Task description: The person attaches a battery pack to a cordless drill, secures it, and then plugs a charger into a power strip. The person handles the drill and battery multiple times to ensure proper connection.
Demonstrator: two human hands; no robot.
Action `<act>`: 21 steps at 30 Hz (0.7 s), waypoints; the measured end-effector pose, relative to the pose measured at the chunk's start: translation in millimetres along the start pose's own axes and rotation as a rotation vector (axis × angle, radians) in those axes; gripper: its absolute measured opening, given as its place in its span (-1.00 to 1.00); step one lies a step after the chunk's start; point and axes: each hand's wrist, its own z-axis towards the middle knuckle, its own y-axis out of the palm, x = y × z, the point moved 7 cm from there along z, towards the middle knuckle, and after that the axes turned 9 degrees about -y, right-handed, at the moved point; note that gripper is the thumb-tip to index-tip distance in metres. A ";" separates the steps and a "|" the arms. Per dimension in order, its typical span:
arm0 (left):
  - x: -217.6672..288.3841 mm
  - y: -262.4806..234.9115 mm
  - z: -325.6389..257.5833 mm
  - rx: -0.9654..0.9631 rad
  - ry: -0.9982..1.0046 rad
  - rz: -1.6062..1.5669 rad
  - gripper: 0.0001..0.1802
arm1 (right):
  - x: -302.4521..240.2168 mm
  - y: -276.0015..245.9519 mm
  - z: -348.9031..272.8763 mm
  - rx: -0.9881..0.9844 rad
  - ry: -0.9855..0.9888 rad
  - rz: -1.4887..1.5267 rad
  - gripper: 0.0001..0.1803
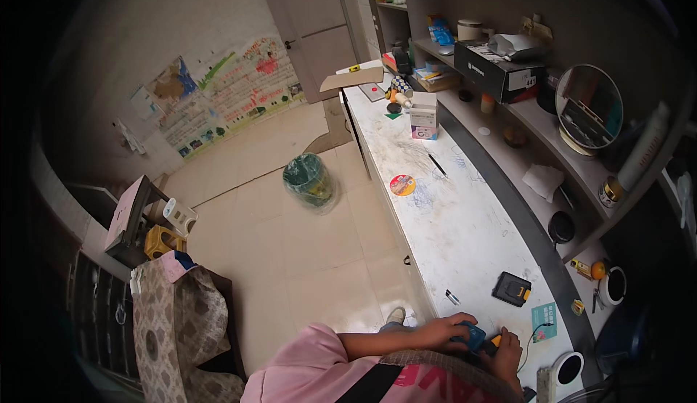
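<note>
My left hand is closed around a small blue object at the near end of the white counter. My right hand grips a yellow-and-black object right beside it. Both are partly covered by my fingers, and I cannot tell whether they are joined. Just beyond my hands lies a black battery pack with a yellow mark. A short pen-like item rests to its left. On the right, a thin black cable runs across a teal printed card.
The long white counter stretches away, with a black pen, a round red-yellow sticker and a white box. Shelves with a round mirror line the right. A lined bin stands on the floor; a patterned cloth drapes furniture lower left.
</note>
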 end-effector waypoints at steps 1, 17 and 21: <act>0.1 0.7 -0.9 0.003 0.000 0.008 -0.80 | -0.8 1.3 -0.2 0.007 -0.019 -0.002 -0.11; 2.4 1.7 -0.2 0.003 0.036 0.022 -0.78 | -8.3 7.8 -4.9 -0.036 -0.065 -0.012 -0.15; 0.5 1.5 0.2 -0.019 -0.003 0.033 -0.79 | -12.2 5.1 -0.3 -0.019 -0.072 -0.017 -0.17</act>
